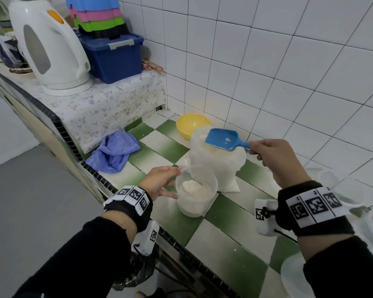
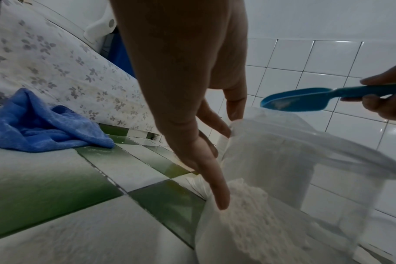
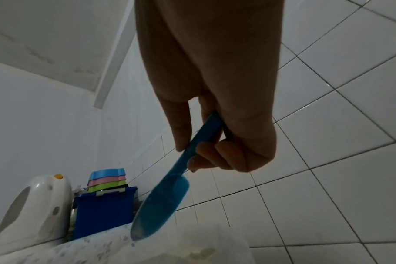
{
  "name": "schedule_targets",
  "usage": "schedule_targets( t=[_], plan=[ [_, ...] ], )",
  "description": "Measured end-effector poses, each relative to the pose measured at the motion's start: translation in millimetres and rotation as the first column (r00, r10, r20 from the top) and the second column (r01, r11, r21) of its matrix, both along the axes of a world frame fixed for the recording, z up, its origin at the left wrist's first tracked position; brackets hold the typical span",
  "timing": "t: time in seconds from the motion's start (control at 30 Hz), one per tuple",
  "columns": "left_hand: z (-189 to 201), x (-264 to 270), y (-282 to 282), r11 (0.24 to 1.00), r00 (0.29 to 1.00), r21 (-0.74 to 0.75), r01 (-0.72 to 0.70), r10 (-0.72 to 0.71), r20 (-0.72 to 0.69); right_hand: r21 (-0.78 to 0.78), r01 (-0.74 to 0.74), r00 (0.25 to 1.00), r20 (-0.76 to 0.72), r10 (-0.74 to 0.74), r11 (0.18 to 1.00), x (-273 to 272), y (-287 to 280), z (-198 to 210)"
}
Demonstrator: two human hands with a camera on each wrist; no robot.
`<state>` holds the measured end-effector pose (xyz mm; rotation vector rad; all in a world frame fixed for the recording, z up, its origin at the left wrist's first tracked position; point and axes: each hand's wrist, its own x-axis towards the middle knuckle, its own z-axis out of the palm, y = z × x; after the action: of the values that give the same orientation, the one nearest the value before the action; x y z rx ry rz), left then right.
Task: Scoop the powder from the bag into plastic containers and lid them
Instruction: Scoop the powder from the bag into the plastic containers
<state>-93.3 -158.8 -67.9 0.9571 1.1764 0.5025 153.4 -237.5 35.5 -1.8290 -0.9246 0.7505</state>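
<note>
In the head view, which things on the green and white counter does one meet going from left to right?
Blue cloth → plastic container with powder → blue scoop, held in the right hand.

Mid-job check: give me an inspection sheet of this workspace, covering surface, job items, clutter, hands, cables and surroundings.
Surface: green-and-white tiled counter, dusted with powder.
Job's things: open powder bag upright; clear container in front of it, partly filled, unlidded; blue scoop over the bag mouth, only traces of powder in it; more clear containers and lids at the right edge.
Clutter: blue cloth, yellow bowl, white kettle, blue storage box under stacked coloured trays.
Hands: left hand steadies the container by its rim, fingers mostly straight; right hand grips the scoop handle.
Cables: thin black cord at the right wrist camera.
Surroundings: white tiled wall; floral cloth over the raised ledge.
</note>
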Motion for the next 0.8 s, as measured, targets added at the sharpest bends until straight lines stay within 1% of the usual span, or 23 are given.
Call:
schedule_targets(
  t=[0.03,0.07,0.1,0.13,0.17,0.23,0.27,0.3,0.33,0.37,0.5,0.57,0.6,0.63,0.7,0.8],
  plan=[
    [1,0,2,1.0,1.0,-0.004,0.013,-0.013,-0.004,-0.012,-0.008,0.997,0.071,0.009,1.0,0,4,1],
    [2,1,2,1.0,1.0,-0.007,0.026,-0.026,-0.007,-0.021,-0.019,0.984,0.177,0.022,1.0,1,6,0],
    [4,1,3,0.999,0.999,-0.006,0.035,-0.035,-0.011,-0.023,-0.034,0.95,0.31,0.039,0.999,0,9,-1],
    [4,2,4,0.999,0.999,0.0,0.042,-0.042,-0.013,-0.033,-0.047,0.891,0.45,0.057,0.998,-1,13,-3],
    [4,2,5,0.999,0.999,0.008,0.047,-0.047,-0.014,-0.04,-0.056,0.812,0.58,0.069,0.998,-1,16,-5],
    [4,2,7,0.998,0.998,0.017,0.057,-0.057,-0.009,-0.053,-0.077,0.62,0.78,0.089,0.996,-2,22,-14],
    [4,2,8,0.998,0.998,0.017,0.063,-0.063,-0.006,-0.064,-0.084,0.533,0.84,0.099,0.994,-3,25,-18],
    [4,2,9,0.998,0.998,0.018,0.067,-0.067,-0.003,-0.07,-0.089,0.471,0.876,0.104,0.994,-5,27,-22],
    [3,1,10,0.997,0.997,0.017,0.071,-0.071,0.0,-0.074,-0.096,0.431,0.896,0.108,0.993,-6,29,-25],
    [3,1,11,0.997,0.997,0.015,0.075,-0.075,0.003,-0.086,-0.107,0.412,0.903,0.122,0.991,-9,30,-26],
    [5,1,13,0.996,0.996,0.009,0.086,-0.086,0.006,-0.146,-0.155,0.401,0.895,0.197,0.977,-15,36,-34],
    [6,1,14,0.995,0.995,0.006,0.095,-0.095,0.009,-0.258,-0.16,0.386,0.872,0.301,0.953,-17,40,-36],
    [6,1,14,0.995,0.995,0.004,0.1,-0.1,0.011,-0.312,-0.155,0.39,0.852,0.348,0.937,-18,43,-37],
    [6,1,14,0.995,0.995,0.002,0.102,-0.102,0.014,-0.354,-0.149,0.408,0.829,0.384,0.923,-17,45,-38],
    [5,1,14,0.995,0.994,0.001,0.104,-0.104,0.017,-0.407,-0.135,0.466,0.778,0.42,0.903,-18,50,-37],
    [5,1,14,0.994,0.994,-0.002,0.11,-0.11,0.023,-0.446,-0.121,0.596,0.682,0.424,0.887,-19,55,-39]
  ],
)
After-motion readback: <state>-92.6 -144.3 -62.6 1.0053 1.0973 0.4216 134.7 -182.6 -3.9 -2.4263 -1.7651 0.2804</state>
